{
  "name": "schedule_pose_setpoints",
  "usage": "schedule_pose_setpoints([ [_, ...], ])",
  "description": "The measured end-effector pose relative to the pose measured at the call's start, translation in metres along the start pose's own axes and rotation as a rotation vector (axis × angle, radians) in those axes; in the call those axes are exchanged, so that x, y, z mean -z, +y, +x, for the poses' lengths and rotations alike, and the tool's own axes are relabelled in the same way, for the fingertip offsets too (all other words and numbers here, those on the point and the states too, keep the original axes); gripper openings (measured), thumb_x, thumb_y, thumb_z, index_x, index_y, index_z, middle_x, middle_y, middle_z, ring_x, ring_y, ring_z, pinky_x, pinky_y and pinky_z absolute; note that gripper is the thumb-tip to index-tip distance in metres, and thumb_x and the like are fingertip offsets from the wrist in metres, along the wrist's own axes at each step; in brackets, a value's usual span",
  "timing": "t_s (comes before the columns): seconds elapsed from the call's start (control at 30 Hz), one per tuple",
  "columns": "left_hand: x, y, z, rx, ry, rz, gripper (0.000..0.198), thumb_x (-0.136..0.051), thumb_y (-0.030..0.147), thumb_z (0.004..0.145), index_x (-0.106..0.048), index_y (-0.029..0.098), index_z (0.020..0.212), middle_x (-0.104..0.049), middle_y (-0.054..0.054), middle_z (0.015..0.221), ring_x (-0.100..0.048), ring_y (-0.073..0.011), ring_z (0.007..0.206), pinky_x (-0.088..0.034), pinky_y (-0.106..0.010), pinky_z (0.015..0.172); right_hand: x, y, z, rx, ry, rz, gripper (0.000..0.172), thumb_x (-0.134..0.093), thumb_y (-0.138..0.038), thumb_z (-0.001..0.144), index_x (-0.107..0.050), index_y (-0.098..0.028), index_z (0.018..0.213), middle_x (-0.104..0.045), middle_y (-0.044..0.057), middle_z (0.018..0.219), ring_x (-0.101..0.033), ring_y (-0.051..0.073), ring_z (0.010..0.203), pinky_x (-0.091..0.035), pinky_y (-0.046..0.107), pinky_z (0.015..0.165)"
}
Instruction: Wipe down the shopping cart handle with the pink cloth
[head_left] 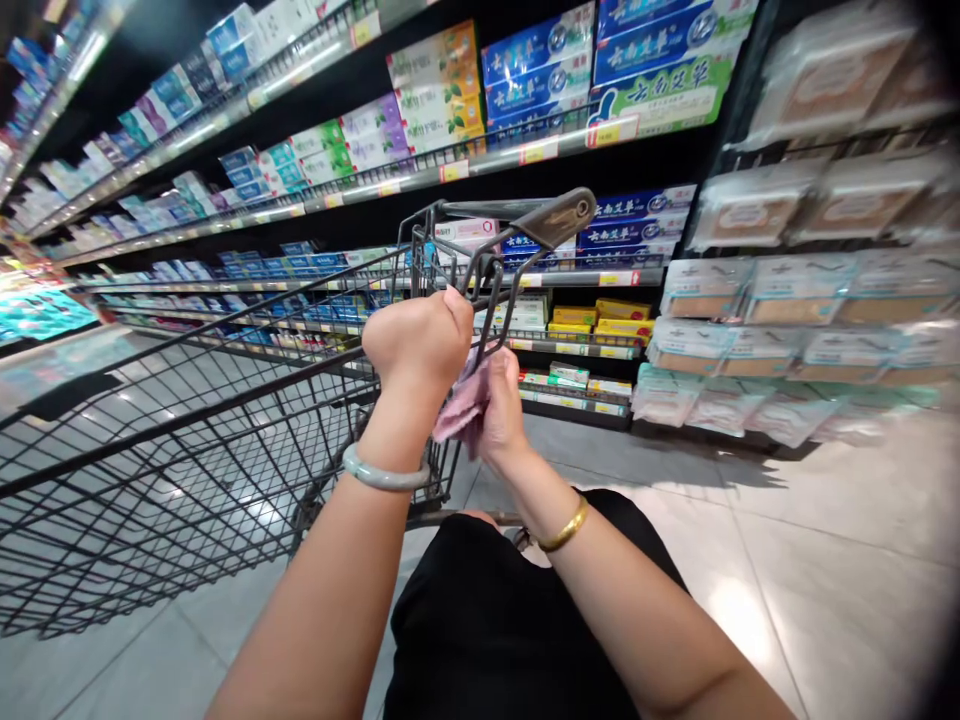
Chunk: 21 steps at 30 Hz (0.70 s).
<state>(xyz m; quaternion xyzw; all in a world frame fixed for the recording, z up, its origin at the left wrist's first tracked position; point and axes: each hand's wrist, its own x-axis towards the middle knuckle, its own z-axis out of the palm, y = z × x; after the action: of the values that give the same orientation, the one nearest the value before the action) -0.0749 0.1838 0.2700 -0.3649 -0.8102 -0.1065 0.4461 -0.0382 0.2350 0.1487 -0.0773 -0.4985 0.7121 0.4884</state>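
A pink cloth [463, 405] hangs between my two hands at the handle end of a black wire shopping cart [225, 400]. My left hand [424, 335], with a pale bangle at the wrist, is curled closed against the cart's thin bars; its fingertips are hidden behind the hand. My right hand [501, 405], a gold bangle on its wrist, is closed on the cloth just below and to the right. Above both hands rises the cart's grey handle bracket [559, 218].
Long shelves [345, 195] of boxed goods run along the far side, with blue boxes [540, 75] at upper centre. Packets hang on a rack [795, 290] at the right. Grey floor tiles [750, 510] lie below, and my black-clothed lap [510, 620] is at the bottom.
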Motion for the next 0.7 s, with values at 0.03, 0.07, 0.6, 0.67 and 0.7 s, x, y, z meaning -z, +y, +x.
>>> schedule_pose_setpoints([
  [0.03, 0.000, 0.000, 0.000, 0.008, -0.001, -0.002, 0.071, -0.015, 0.036, 0.104, -0.080, 0.014, 0.085, -0.075, -0.017, 0.075, -0.069, -0.0253, 0.068, -0.028, -0.033, 0.057, 0.002, 0.001, -0.002, -0.003, -0.029, 0.016, 0.069, -0.051, -0.080, 0.086, -0.039, -0.031, 0.132, -0.060, 0.007, 0.132, -0.061, 0.020, 0.120, -0.047, 0.036, 0.108],
  [0.07, -0.001, -0.001, 0.000, 0.017, -0.003, -0.003, 0.071, -0.015, 0.036, 0.103, -0.080, 0.014, 0.085, -0.075, -0.017, 0.075, -0.069, -0.0256, 0.068, -0.028, -0.033, 0.058, 0.006, 0.001, -0.003, -0.007, -0.053, 0.045, 0.076, -0.066, -0.076, 0.079, -0.040, -0.030, 0.133, -0.061, 0.007, 0.134, -0.060, 0.021, 0.123, -0.046, 0.036, 0.110],
  [0.6, 0.000, -0.002, 0.001, 0.050, -0.048, -0.015, 0.071, -0.016, 0.037, 0.103, -0.080, 0.011, 0.088, -0.076, -0.020, 0.081, -0.070, -0.0291, 0.074, -0.027, -0.034, 0.060, 0.046, -0.019, 0.015, -0.172, -0.302, -0.028, 0.050, -0.087, -0.039, 0.064, -0.059, -0.025, 0.103, -0.066, -0.004, 0.092, -0.059, 0.014, 0.082, -0.051, 0.029, 0.080],
  [0.67, -0.001, -0.003, 0.001, 0.051, -0.045, -0.010, 0.072, -0.014, 0.037, 0.103, -0.080, 0.011, 0.088, -0.076, -0.020, 0.080, -0.070, -0.0303, 0.074, -0.025, -0.035, 0.059, 0.045, -0.015, 0.016, -0.154, -0.235, -0.013, 0.053, -0.087, -0.040, 0.063, -0.058, -0.025, 0.104, -0.065, -0.005, 0.090, -0.059, 0.014, 0.082, -0.052, 0.030, 0.081],
  [0.7, -0.001, -0.002, 0.001, 0.052, -0.046, -0.009, 0.072, -0.014, 0.038, 0.103, -0.080, 0.011, 0.088, -0.075, -0.020, 0.080, -0.070, -0.0307, 0.074, -0.025, -0.035, 0.059, 0.046, -0.012, 0.016, -0.163, -0.270, -0.068, 0.054, -0.088, -0.039, 0.061, -0.059, -0.024, 0.104, -0.065, -0.005, 0.090, -0.059, 0.014, 0.082, -0.052, 0.031, 0.082],
])
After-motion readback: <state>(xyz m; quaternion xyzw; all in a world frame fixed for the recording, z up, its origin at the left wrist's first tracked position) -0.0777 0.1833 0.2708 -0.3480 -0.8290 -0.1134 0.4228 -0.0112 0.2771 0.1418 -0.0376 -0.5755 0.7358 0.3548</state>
